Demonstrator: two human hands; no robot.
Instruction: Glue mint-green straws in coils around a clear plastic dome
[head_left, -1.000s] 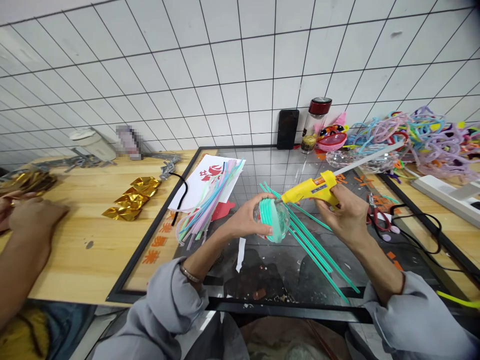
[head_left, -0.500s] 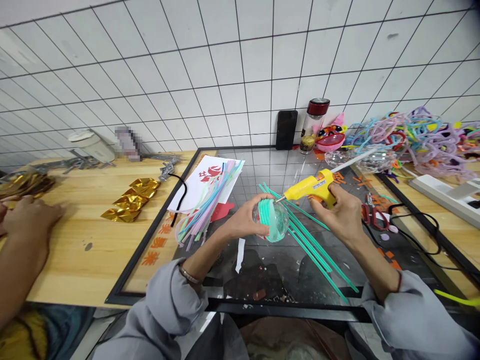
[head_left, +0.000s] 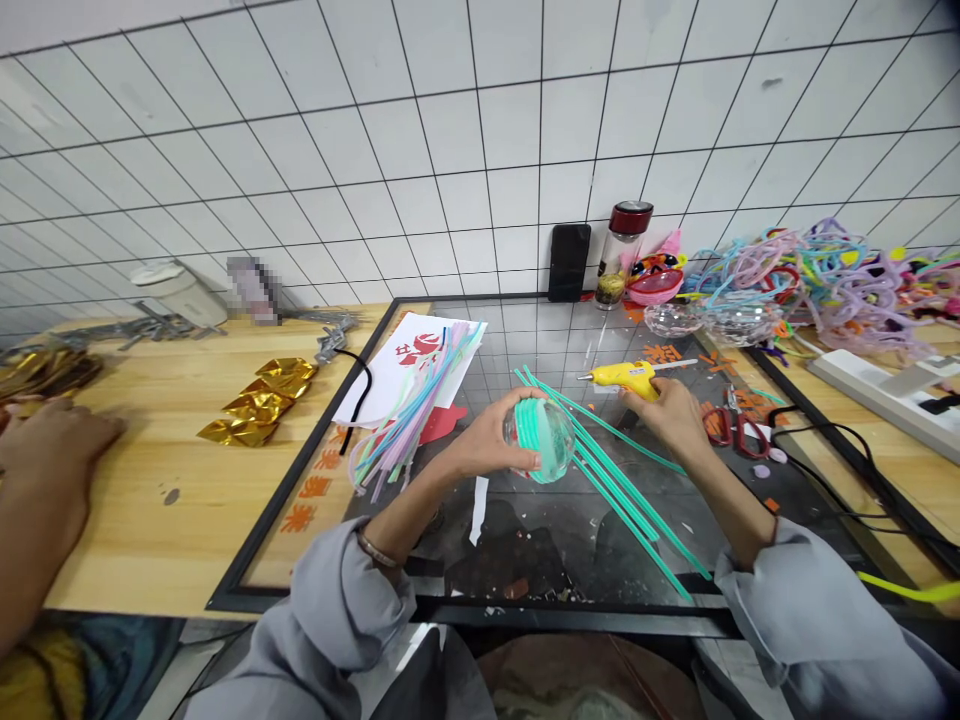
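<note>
My left hand (head_left: 501,437) is closed round a clear plastic ball (head_left: 564,442) with green strips laid side by side over its left half. To the right, my right hand (head_left: 670,412) grips the handle of a yellow hot glue gun (head_left: 624,376), low over the glass-topped board. Its nozzle points left, apart from the ball, and a white glue stick (head_left: 681,363) juts from its back. Several long green strips (head_left: 622,505) lie slantwise between the ball and my right forearm.
Left of the ball, pastel strips (head_left: 405,415) lie across white paper (head_left: 390,352). Red scissors (head_left: 739,425), black cable and a power strip (head_left: 885,395) are at right. A phone (head_left: 570,262) and a bottle (head_left: 624,255) stand by the wall. Another person's hand (head_left: 56,450) rests at left near gold foil (head_left: 259,402).
My right hand has drawn the glue gun away from the ball and lowered it toward the board, tipping it level. My left hand still holds the ball in nearly the same place.
</note>
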